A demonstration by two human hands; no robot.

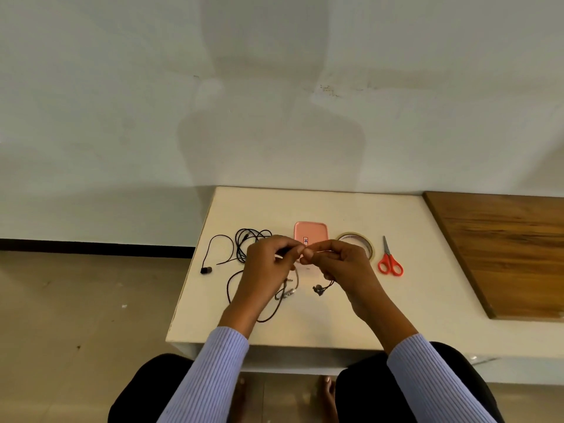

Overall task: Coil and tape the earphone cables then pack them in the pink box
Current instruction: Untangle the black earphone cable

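Note:
Black earphone cables (244, 248) lie tangled on the left half of the white table (427, 285), with one earbud (205, 270) at the far left. My left hand (268, 267) and my right hand (338, 264) meet above the table's middle, fingertips pinched together on a thin black cable. A cable end with a small earpiece (319, 290) hangs under the right hand. The pink box (310, 232) lies closed just behind the hands. A roll of clear tape (355, 239) sits to its right, partly hidden by the right hand.
Red-handled scissors (390, 261) lie right of the tape. A brown wooden board (503, 254) covers the table's right side. The table's left edge drops to a tiled floor (76, 315). A white wall stands behind.

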